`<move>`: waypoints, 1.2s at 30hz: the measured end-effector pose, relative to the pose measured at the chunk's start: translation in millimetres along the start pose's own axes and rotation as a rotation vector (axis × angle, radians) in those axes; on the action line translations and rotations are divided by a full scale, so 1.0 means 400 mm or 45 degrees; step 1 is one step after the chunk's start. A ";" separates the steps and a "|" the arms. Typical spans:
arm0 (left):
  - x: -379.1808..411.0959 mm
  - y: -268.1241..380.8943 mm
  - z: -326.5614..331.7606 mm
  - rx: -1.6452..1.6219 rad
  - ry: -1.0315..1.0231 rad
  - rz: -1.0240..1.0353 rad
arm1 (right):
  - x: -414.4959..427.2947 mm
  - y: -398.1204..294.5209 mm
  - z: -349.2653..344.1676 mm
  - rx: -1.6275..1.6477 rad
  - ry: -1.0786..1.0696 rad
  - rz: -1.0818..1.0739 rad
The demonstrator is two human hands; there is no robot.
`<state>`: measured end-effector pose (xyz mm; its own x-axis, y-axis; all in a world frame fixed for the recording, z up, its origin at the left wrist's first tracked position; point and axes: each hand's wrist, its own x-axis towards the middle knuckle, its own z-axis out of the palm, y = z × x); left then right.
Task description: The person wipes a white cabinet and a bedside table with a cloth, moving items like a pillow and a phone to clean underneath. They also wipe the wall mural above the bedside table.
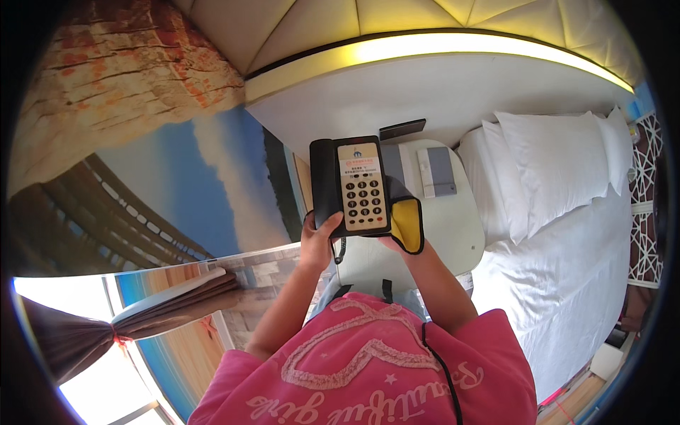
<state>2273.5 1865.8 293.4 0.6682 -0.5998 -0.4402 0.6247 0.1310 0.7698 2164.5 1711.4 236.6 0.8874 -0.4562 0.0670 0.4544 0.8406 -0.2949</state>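
A black desk telephone [364,183] with a cream keypad panel is held up in front of me, its face turned upward. Its handset [325,178] rests along the left side. My left hand [320,239] grips the lower left corner, with the thumb lying on top. A short length of coiled cord [340,251] hangs below that corner. At the lower right, a grey and yellow cloth with black edging [408,223] lies against the telephone's side. My right hand [392,244] is beneath the cloth and telephone, its fingers mostly hidden.
Below the telephone is a pale rounded bedside table [457,226] bearing a grey and white booklet [438,172]. A dark flat object [402,129] stands near the white headboard wall. The bed [563,297] with white pillows [552,175] is to the right; a mural wall [212,180] is left.
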 end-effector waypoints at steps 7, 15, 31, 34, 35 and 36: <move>-0.010 0.008 -0.001 0.080 -0.058 -0.139 | 0.069 -0.062 -0.024 -0.566 0.049 -0.201; 0.013 -0.055 0.026 -0.067 0.095 0.023 | -0.036 0.004 0.031 -0.439 0.205 -0.063; 0.035 -0.082 0.040 0.104 0.141 0.039 | -0.065 0.021 -0.054 -0.327 0.908 -0.057; 0.021 -0.074 -0.016 0.482 0.026 0.002 | -0.018 -0.065 -0.055 -0.982 0.830 0.142; 0.009 -0.074 -0.014 0.615 0.001 -0.030 | 0.001 -0.079 -0.058 -1.407 0.704 0.019; -0.008 -0.070 -0.017 0.749 -0.009 -0.060 | 0.026 -0.088 -0.026 -1.819 0.544 -0.098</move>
<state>2256.7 1869.4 270.1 0.6412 -0.5995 -0.4789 0.3237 -0.3546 0.8772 2157.0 1673.8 237.9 0.6613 -0.7462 -0.0768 -0.1841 -0.0622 -0.9809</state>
